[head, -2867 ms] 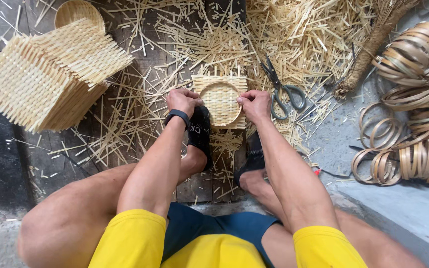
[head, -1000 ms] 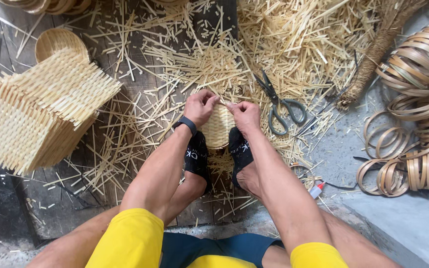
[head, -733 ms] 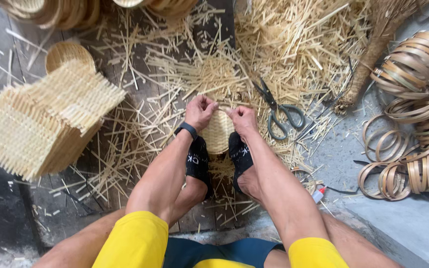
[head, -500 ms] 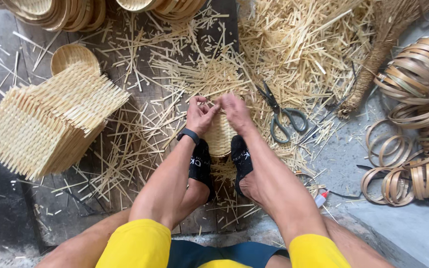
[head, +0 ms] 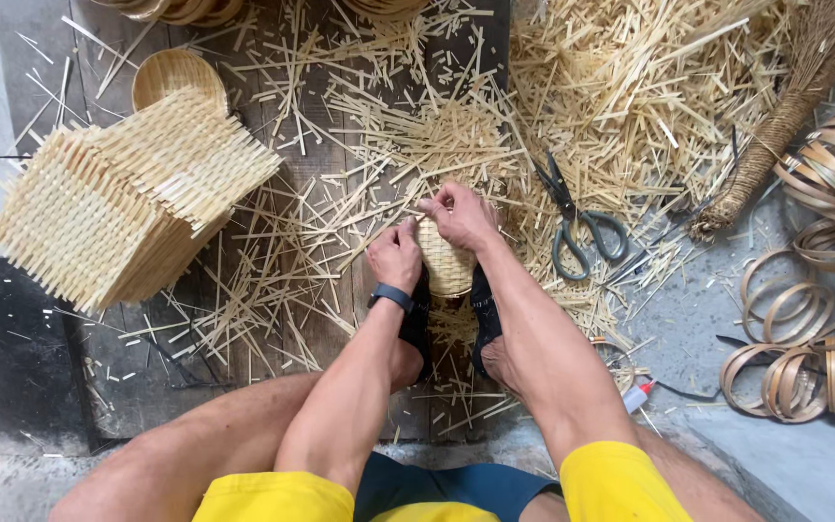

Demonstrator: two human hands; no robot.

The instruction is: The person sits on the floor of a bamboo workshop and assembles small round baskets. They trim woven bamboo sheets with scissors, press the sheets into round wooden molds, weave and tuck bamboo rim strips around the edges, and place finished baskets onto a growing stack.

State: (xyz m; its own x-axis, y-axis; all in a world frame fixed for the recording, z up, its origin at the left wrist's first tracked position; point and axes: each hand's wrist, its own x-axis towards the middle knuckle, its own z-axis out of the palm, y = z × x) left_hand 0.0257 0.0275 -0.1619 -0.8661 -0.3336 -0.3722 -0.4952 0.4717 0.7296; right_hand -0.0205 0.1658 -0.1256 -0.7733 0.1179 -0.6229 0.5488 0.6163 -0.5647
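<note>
A small round woven bamboo basket (head: pixel 446 266) stands tilted on edge between my two feet in dark sandals. My left hand (head: pixel 395 255) grips its left rim; a black band sits on that wrist. My right hand (head: pixel 458 214) is closed over the basket's top edge, fingers pinching a thin strip there. Most of the basket is hidden behind both hands. Loose bamboo strips lie all around it on the wooden board (head: pixel 326 319).
A stack of square woven mats (head: pixel 128 198) lies at the left with a small woven bowl (head: pixel 176 75) behind it. Black scissors (head: pixel 577 220) lie right of my hands. Coiled bamboo hoops (head: pixel 823 290) and a bound bundle of strips (head: pixel 775 135) sit at the right.
The basket has been turned from flat to on edge between my feet. My right hand shifted left over its top edge, and both hands now sit closer together.
</note>
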